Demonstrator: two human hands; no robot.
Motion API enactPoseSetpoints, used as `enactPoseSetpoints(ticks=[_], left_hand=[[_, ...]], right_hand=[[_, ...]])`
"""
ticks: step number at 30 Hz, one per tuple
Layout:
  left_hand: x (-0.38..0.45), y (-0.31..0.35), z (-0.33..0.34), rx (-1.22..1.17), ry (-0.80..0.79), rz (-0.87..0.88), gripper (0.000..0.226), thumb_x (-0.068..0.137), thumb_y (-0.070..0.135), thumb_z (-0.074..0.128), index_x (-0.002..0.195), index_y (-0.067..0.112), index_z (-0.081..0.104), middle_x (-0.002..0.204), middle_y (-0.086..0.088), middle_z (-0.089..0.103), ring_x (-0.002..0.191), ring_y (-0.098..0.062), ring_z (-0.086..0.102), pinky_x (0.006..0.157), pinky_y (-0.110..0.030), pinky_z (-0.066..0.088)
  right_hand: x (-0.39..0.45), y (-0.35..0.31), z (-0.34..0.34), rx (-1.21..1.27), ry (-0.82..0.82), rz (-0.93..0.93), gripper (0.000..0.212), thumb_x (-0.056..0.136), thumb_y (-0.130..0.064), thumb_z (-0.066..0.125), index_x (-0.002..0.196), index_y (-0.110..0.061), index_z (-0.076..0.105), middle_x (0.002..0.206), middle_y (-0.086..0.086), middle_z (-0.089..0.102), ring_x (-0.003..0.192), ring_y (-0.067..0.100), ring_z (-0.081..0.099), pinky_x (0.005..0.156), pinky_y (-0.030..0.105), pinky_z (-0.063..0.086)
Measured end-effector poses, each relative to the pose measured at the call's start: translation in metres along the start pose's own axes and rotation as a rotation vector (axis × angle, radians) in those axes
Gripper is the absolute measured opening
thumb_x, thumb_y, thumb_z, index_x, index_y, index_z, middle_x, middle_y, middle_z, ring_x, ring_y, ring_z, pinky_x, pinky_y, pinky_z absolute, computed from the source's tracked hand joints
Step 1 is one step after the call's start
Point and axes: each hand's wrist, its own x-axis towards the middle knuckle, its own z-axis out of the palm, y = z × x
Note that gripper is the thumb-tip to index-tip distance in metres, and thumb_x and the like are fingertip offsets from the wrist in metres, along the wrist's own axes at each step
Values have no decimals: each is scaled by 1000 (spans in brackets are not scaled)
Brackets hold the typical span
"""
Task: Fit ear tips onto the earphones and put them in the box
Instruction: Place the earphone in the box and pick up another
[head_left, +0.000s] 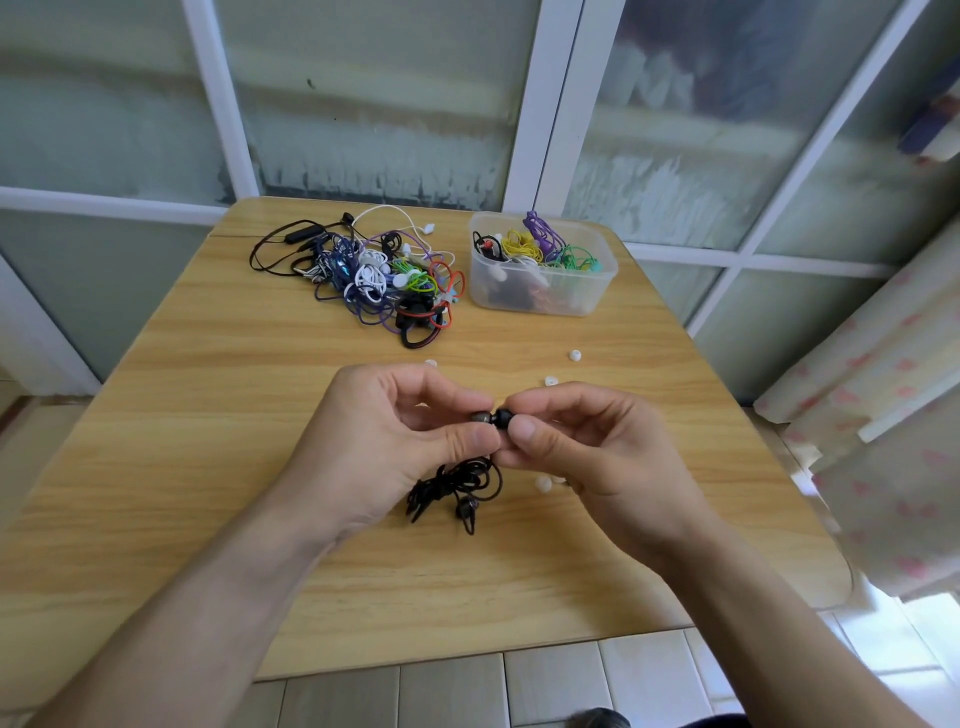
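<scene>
Two hands meet over the middle of the wooden table (208, 415), so I'll use the black earbud (480, 417) pinched between them as the reference point. The left hand (395, 436), just left of the bud, has thumb and fingers curled round its metal body, and the rest of that black earphone cable (457, 491) hangs in a loose bundle right below the bud, down onto the table. The right hand (576, 441), just right of the bud, pinches a black ear tip (504, 417) against the bud's nozzle; the two are touching, but I can't tell if the tip is seated yet.

My take on doing this bit well: keep the bud dead steady, line the tip's bore up straight with the nozzle, then push and twist a little so the rubber rolls over the lip evenly instead of going on crooked. Don't squash the dome flat or it just slips off.

Loose white ear tips (574, 355) sit scattered near the bud, mostly beyond and to its right, a couple below the right hand. Far behind the bud to the left is the tangled pile of earphones (374, 270), and behind to the right is the clear plastic box (540, 296), already holding several coiled sets.
</scene>
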Motion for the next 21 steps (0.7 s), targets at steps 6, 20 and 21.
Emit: enactPoseSetpoints(ticks=[6, 20, 21], left_hand=[[-1, 0, 0, -3, -38, -29, 31, 49, 14, 80, 78, 5, 72, 75, -9, 75, 71, -17, 73, 69, -19, 57], [-2, -2, -1, 8, -100, -54, 15, 46, 17, 79, 59, 20, 74, 74, -9, 75, 65, -14, 71, 62, -19, 55], [-3, -3, -1, -13, -104, -62, 13, 48, 15, 79, 59, 19, 73, 73, -9, 75, 64, -15, 71, 60, -19, 55]], right_hand=[[1, 2, -1, 50, -62, 55, 16, 68, -8, 73, 84, -9, 76, 82, 21, 73, 71, 25, 73, 65, 26, 58], [0, 6, 1, 84, -139, 121, 15, 61, -16, 75, 76, -13, 79, 73, 15, 72, 65, 21, 72, 62, 25, 58], [0, 7, 1, 104, -135, 148, 15, 60, -15, 75, 75, -13, 79, 71, 15, 72, 62, 20, 71, 60, 24, 58]])
